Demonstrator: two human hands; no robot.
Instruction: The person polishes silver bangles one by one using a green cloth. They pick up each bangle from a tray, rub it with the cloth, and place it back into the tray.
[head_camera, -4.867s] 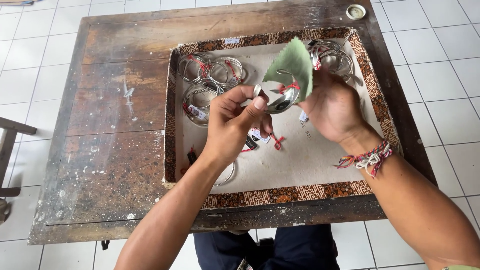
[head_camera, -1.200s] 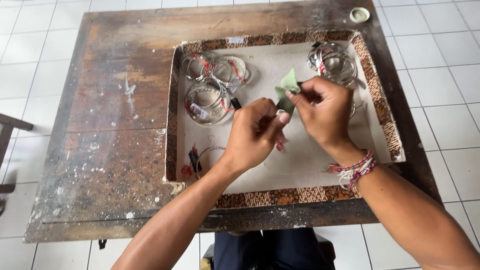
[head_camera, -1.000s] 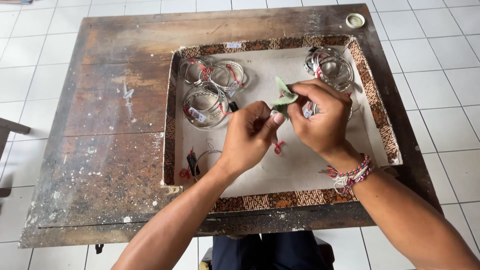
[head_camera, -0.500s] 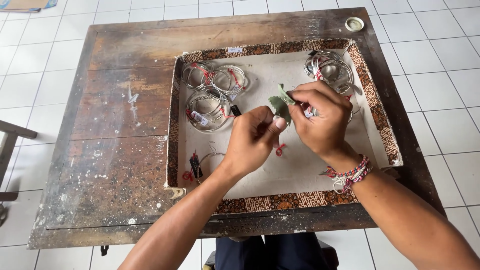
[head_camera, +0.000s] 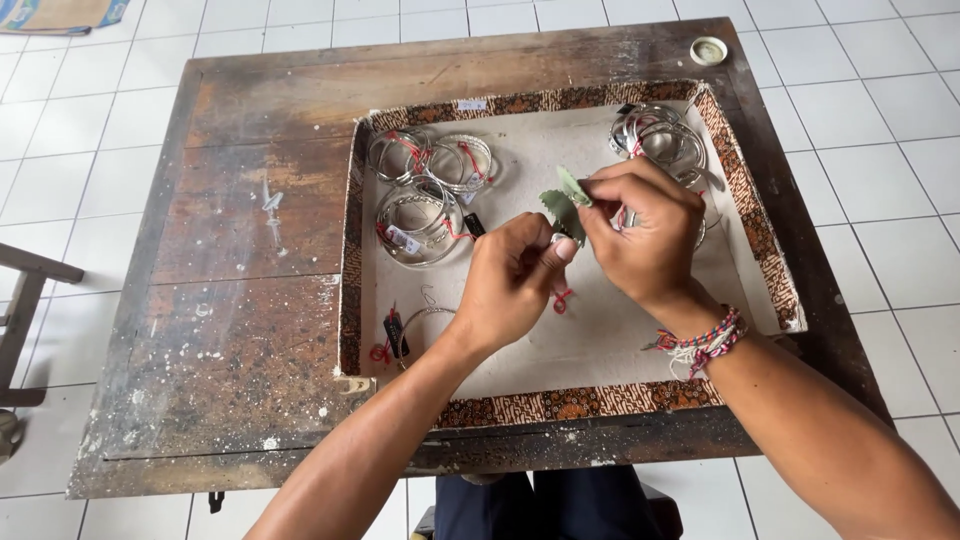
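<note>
Worn wooden surface (head_camera: 240, 300); on it a batik-edged tray (head_camera: 560, 405). We see bundles of silver bangles (head_camera: 430, 195) at its far left, more at far right (head_camera: 660, 135). Above tray centre, our right hand (head_camera: 645, 235) pinches a small green cloth scrap (head_camera: 565, 200), crumpled, pale. Left hand (head_camera: 515, 280) closed on something small, with a red thread (head_camera: 562, 300) hanging below.

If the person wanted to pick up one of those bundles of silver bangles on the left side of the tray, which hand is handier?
Probably the left hand: it lies nearer those silver bangles, while the right hand pinches the green cloth.
</note>
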